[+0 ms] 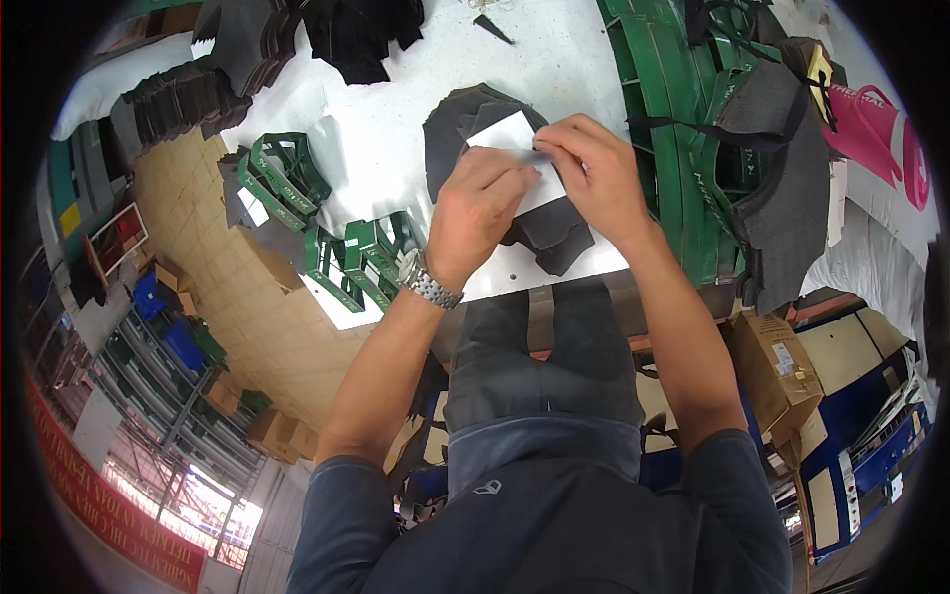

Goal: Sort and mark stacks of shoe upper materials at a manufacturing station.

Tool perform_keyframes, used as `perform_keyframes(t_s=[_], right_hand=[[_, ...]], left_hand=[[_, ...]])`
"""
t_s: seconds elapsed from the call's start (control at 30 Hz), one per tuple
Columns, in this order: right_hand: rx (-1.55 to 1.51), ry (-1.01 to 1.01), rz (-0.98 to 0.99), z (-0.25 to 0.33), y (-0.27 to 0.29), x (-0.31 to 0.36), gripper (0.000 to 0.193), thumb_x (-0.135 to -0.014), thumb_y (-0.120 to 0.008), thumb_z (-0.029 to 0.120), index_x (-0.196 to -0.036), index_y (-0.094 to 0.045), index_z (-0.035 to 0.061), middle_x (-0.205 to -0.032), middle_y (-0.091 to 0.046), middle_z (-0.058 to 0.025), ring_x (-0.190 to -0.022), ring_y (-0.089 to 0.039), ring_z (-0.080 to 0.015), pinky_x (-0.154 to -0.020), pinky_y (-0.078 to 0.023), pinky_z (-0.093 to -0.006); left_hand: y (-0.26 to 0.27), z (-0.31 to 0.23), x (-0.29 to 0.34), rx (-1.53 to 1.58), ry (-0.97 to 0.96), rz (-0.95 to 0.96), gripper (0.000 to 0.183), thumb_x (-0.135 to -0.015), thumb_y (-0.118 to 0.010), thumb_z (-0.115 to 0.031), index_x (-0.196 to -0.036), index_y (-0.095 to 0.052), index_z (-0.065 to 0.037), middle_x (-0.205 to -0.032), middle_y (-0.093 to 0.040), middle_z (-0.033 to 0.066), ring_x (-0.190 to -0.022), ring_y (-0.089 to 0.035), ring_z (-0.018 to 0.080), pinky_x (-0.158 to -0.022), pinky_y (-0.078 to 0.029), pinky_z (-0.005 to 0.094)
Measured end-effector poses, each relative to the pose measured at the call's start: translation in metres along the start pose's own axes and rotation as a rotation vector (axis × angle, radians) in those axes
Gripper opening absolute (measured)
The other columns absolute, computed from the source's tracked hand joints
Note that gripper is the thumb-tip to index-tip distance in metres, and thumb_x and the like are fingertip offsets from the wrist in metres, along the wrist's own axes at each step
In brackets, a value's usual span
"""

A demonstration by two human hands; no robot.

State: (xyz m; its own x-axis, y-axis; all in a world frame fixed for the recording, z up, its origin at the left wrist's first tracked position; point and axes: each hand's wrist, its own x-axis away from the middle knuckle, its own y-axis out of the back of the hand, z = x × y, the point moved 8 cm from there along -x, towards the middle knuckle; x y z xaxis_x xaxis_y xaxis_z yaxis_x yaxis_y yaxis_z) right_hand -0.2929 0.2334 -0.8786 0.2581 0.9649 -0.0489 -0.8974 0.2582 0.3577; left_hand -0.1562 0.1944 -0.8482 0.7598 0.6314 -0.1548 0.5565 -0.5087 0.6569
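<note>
Both my hands meet over a white sheet lying on a stack of dark grey cut fabric pieces. My left hand, with a metal watch on its wrist, is closed, its fingertips on the sheet. My right hand pinches with thumb and forefinger close beside it. Between the fingertips shows a small, dark, blurred sliver; its kind cannot be made out. It meets the right fingertips. Whatever the left fingers grip is hidden.
Green frames stand left on the white table, with more green frames nearer. Long green racks and dark grey panels line the right side. Black fabric stacks and a small dark scrap lie at the back.
</note>
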Motion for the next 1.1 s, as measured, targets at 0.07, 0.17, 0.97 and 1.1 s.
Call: perform_keyframes(t_s=[0.07,0.17,0.97,1.1], right_hand=[[0.019,-0.021,-0.053,-0.003,-0.002,0.002,0.012,-0.088,-0.071,0.000,-0.101,-0.070,-0.0001,-0.091,-0.070,-0.0103,-0.078,-0.069,-0.0264,-0.070,-0.055,-0.0315],[-0.056,-0.153,-0.133,-0.009,-0.003,0.013,0.018,-0.086,-0.075,0.001,-0.102,-0.068,0.0006,-0.089,-0.068,-0.0106,-0.075,-0.068,-0.0275,-0.067,-0.055,-0.0333],[0.101,0.233,-0.219,0.014,-0.029,0.024,0.019,-0.078,-0.076,-0.002,-0.096,-0.071,0.0009,-0.093,-0.065,-0.0079,-0.087,-0.062,-0.0284,-0.076,-0.052,-0.0359],[0.064,0.187,-0.208,0.011,-0.033,0.024,0.019,-0.079,-0.076,-0.002,-0.097,-0.071,0.0009,-0.095,-0.066,-0.0087,-0.088,-0.063,-0.0289,-0.078,-0.053,-0.0364]], left_hand=[[0.006,-0.002,0.003,-0.085,-0.003,-0.092,0.019,-0.081,-0.071,0.005,-0.098,-0.073,-0.004,-0.096,-0.071,0.0067,-0.088,-0.066,0.0260,-0.074,-0.054,0.0352],[0.011,0.000,0.009,-0.131,-0.013,-0.186,0.020,-0.078,-0.077,0.008,-0.094,-0.073,-0.002,-0.093,-0.072,0.0087,-0.079,-0.067,0.0255,-0.065,-0.054,0.0330],[0.015,0.017,0.017,-0.026,0.308,-0.352,0.010,-0.085,-0.073,0.003,-0.095,-0.073,0.000,-0.088,-0.071,0.0126,-0.074,-0.067,0.0289,-0.067,-0.054,0.0359],[0.018,0.013,0.014,-0.125,0.260,-0.281,0.015,-0.086,-0.071,0.003,-0.100,-0.073,0.000,-0.089,-0.070,0.0128,-0.078,-0.066,0.0312,-0.069,-0.054,0.0394]])
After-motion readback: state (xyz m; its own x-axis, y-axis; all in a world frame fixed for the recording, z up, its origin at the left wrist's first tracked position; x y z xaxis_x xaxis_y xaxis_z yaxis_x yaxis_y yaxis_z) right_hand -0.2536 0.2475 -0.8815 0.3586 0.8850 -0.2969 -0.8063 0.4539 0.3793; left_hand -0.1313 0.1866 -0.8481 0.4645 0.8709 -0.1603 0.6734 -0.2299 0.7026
